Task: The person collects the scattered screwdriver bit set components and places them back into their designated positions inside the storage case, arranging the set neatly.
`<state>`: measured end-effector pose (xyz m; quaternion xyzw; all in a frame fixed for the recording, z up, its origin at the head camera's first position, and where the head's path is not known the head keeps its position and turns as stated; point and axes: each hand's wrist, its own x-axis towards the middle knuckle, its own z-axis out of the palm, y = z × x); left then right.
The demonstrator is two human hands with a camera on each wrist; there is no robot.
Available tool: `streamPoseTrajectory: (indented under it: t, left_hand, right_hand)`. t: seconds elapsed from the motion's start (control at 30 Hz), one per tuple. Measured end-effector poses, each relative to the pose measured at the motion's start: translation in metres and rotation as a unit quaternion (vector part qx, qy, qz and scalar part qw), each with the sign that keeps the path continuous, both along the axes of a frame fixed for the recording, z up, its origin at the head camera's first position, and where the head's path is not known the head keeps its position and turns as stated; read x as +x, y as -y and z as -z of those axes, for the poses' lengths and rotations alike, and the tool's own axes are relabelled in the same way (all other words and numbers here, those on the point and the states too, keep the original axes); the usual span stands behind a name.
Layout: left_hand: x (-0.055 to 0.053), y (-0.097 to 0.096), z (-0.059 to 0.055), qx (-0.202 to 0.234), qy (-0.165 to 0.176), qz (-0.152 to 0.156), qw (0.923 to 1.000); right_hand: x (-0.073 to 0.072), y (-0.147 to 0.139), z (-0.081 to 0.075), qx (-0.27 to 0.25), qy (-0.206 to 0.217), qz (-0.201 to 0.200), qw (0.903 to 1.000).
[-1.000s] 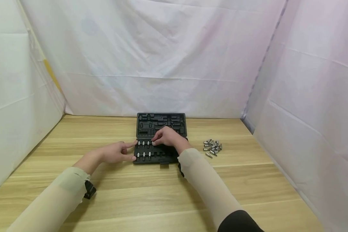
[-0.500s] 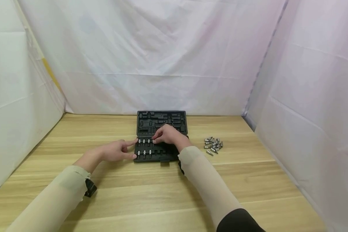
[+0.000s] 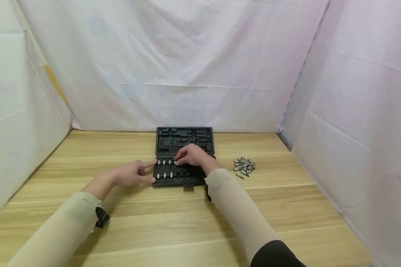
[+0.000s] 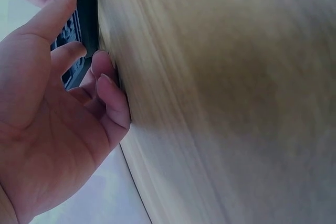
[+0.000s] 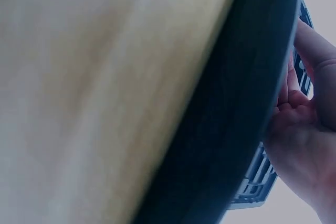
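Note:
A black molded tool case (image 3: 185,182) lies opened flat on the table, its lid (image 3: 163,133) toward the back. Silver bit sockets (image 3: 165,175) stand in two rows at the left of its near half. My right hand (image 3: 192,155) reaches over the case, pinching a bit socket (image 3: 175,162) at the right end of the upper row; its lower part is hidden by the fingers. With thumb and index finger spread, my left hand (image 3: 130,174) touches the case's left edge. In the left wrist view its other fingers (image 4: 113,98) curl loosely beside the tabletop.
Several loose bit sockets (image 3: 244,167) lie in a pile right of the case on the wooden table (image 3: 147,222). White sheeting (image 3: 173,66) hangs behind and at both sides. A latch (image 3: 188,188) juts from the case's front edge.
The whole scene shifts slightly in view as the head camera moves. My right fingers stay at the same spot in the upper row, and my left hand keeps its place on the case's edge.

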<state>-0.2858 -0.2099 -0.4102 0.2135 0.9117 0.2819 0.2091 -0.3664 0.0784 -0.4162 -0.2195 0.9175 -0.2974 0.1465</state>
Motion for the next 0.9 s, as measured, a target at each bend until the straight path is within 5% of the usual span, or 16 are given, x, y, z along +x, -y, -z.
streamPoseTrajectory:
  t: [0.9]
  left_hand:
    - [0.004, 0.000, 0.000, 0.009, -0.001, -0.004, 1.0000]
  right_hand:
    - [0.005, 0.005, 0.002, -0.021, 0.009, 0.040, 0.9990]
